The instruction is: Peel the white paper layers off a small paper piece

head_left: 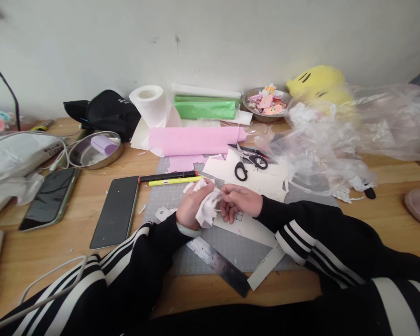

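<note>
My left hand [191, 205] is closed around a bunched piece of crumpled white paper [207, 205], which looks soft like tissue. My right hand [241, 201] meets its right side, with thumb and forefinger pinched at the edge and the other fingers curled. Both hands are above a grey cutting mat [196, 259]. Under them lie white paper sheets [252, 228] with drawn lines, and a steel ruler [219, 263] slants below. Black-handled scissors [247, 168] rest on paper just beyond my right hand.
A black marker [168, 177] and yellow marker [175, 181] lie beyond my left hand. Behind are a pink roll [198, 141], a white paper roll [150, 107] and green packs [205, 108]. Phones [115, 212] and a metal bowl [117, 156] stand left; plastic bags [322, 154] spread right.
</note>
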A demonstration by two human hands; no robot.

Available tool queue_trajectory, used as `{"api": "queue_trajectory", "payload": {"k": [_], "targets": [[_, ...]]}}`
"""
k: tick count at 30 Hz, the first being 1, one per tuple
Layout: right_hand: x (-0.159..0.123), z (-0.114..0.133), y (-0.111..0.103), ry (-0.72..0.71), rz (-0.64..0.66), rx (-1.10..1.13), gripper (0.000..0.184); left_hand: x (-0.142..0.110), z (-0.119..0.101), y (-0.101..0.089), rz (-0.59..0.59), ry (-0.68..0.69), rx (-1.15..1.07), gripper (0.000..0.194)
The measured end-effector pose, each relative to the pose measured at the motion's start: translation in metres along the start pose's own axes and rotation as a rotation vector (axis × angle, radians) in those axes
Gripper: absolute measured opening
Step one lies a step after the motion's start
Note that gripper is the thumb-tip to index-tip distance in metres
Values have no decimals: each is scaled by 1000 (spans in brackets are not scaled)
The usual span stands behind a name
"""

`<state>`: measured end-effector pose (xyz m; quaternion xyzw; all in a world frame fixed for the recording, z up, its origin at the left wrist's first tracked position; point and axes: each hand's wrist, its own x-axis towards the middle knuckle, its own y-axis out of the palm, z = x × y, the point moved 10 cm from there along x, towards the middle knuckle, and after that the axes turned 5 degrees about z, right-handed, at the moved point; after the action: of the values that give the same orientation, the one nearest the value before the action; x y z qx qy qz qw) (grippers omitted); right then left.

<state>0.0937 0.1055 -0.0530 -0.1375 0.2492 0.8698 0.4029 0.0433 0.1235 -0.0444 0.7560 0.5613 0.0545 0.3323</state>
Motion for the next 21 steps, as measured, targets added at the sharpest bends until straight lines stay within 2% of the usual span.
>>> {"api": "queue_trajectory", "payload": {"k": [3,6,8,12,17,19,21], "targets": [[0,-1,-3,22,-42,3,6,-5,1,14,120,18,161,18],[2,-2,-3,5,-29,28,10,-8,6,25,225,-8,207,19],[3,-2,-1,-8,-1,33,12,-8,6,24,213,-22,187,19],[3,-2,1,-8,33,8,12,-4,1,13,98,-27,134,18],[2,-1,3,-14,48,6,10,-1,0,2,13,-8,74,18],[2,-1,0,-3,17,1,7,-2,1,2,17,-2,115,19],[2,-2,-4,14,-31,-1,6,-4,3,10,89,-2,174,20]]}}
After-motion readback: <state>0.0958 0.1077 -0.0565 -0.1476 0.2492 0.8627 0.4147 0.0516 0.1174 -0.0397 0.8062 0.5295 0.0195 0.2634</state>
